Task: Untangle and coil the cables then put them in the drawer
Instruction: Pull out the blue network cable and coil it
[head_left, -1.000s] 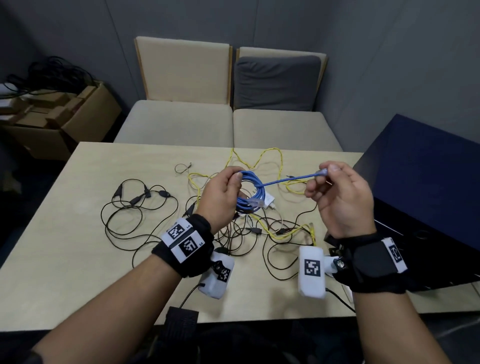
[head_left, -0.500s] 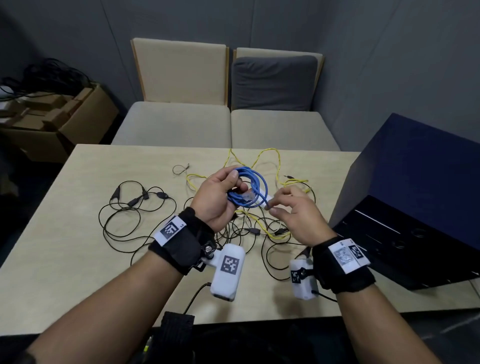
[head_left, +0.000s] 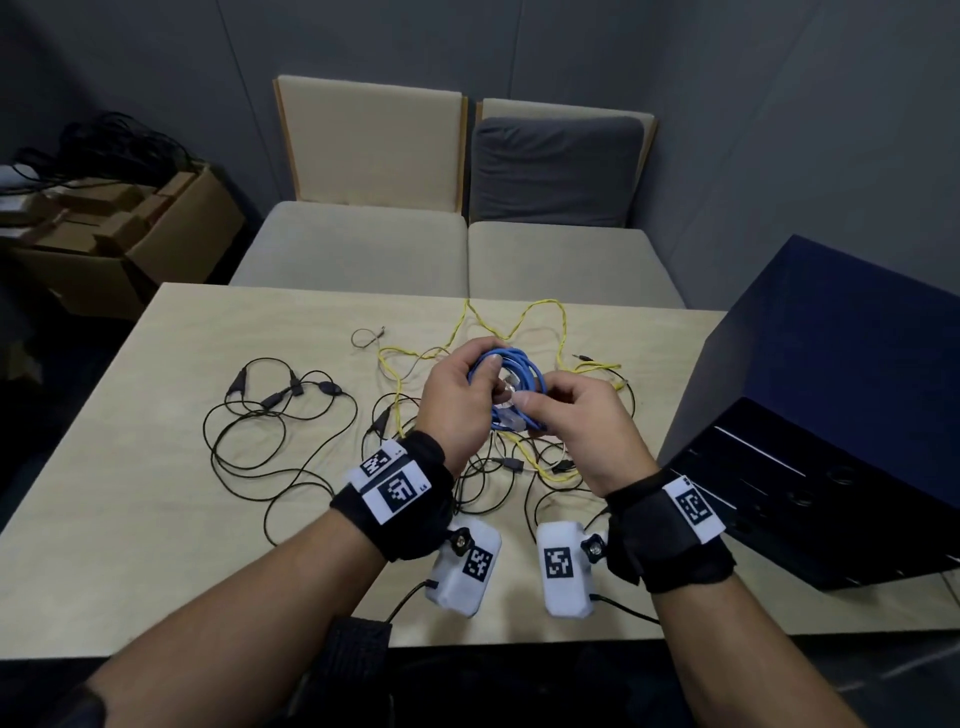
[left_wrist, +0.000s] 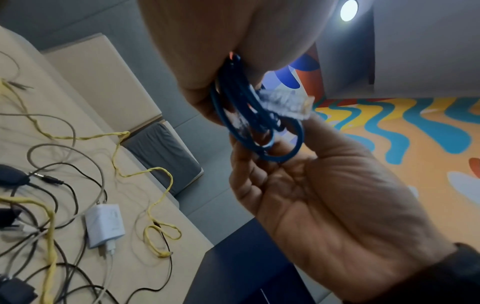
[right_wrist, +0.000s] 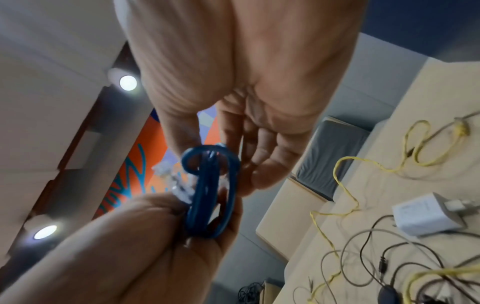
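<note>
I hold the blue cable (head_left: 511, 387) as a small coil above the middle of the tabletop (head_left: 156, 467), clear of its surface. My left hand (head_left: 454, 402) clamps one side of the coil, fingers curled round the bundled loops; my right hand (head_left: 582, 421) pinches the opposite side near the clear plug (left_wrist: 285, 101), so both hands are together on the same coil. The cable looks light and moderately stiff: in my judgement the loops will spring open if either grip relaxes, so the hold belongs across all the strands at once, not on a single loop. The clear plug is a hard, brittle-looking part with a small latch; I judge it better to tuck the end through the coil by the jacket just behind the plug than to pull on the plug itself. Below the hands, the yellow cable (head_left: 561, 332) snakes toward the far edge, tangled with thin black cables (head_left: 270, 441) that spread toward the left edge, and a white charger (left_wrist: 103, 225) lies among them. These are softer and limper and will likely snag on one another. The dark blue cabinet (head_left: 841, 415) stands at the right edge; whether a drawer is open I cannot tell.
</note>
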